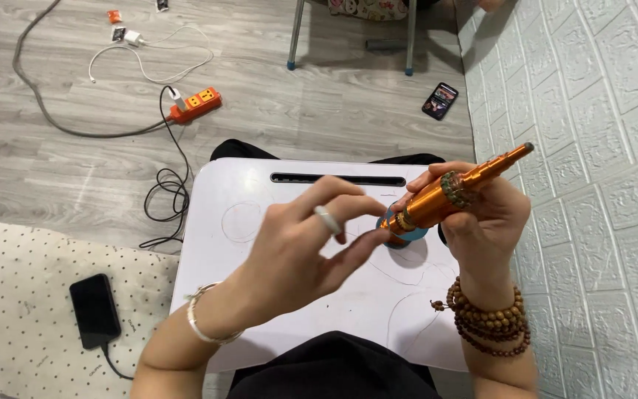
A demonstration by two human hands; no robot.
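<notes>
On the far left a black phone (94,310) lies on a dotted cushion (16,295), well apart from the hands. Next comes the white lap table (238,214).

Above the table is the left hand (300,244). Its fingers (359,247) are loosely spread and half open, and they hold nothing. The fingertips point to the right and almost reach the lower end of the orange tube (444,196); I cannot tell if they touch it.

The tube lies to the right of these fingers. Its long axis runs diagonally, from the lower left end near a blue object (407,238) on the table up to the thin tip at the upper right, near the wall (599,148).

The right hand (485,214) is closed around the middle of the tube and carries it above the table, so this hand is the nearer one.
</notes>
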